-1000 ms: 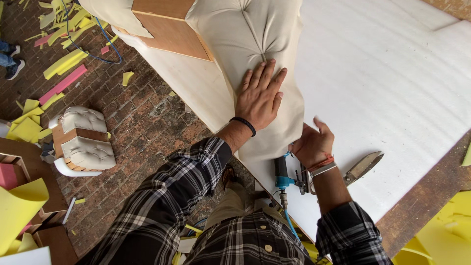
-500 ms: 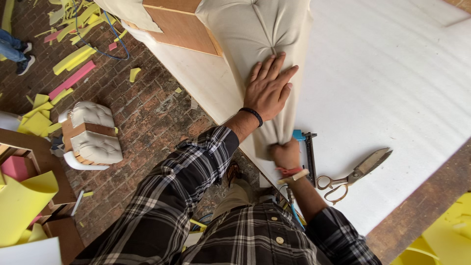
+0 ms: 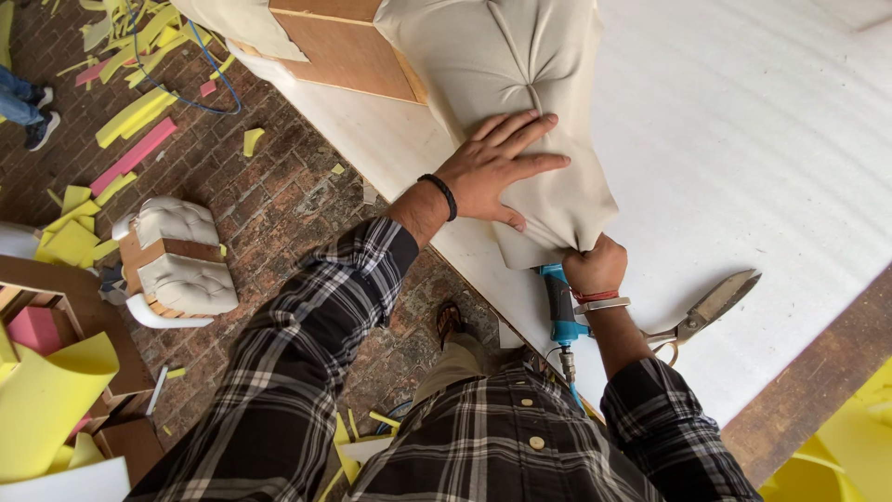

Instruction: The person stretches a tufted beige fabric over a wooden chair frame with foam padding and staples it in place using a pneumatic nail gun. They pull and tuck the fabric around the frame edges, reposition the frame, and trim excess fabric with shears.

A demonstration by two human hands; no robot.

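Note:
A beige upholstered piece [image 3: 520,65] with a wooden underside [image 3: 344,51] lies on the white-covered table [image 3: 743,139]. My left hand [image 3: 497,167], with a black band at the wrist, presses flat on the beige fabric, fingers spread. My right hand [image 3: 595,265] is closed in a fist on the fabric's lower edge, pulling it taut. A blue staple gun [image 3: 559,307] lies on the table right beside my right wrist, its hose running down toward my body.
Large scissors [image 3: 711,307] lie on the table to the right of my right forearm. A tufted cushion piece [image 3: 181,265] sits on the brick floor [image 3: 279,204] at left among yellow foam scraps [image 3: 139,112]. Another person's feet [image 3: 28,107] show at the far left.
My right hand left the blue staple gun, moved up to the fabric's lower edge and closed on it. My left hand stayed flat on the fabric.

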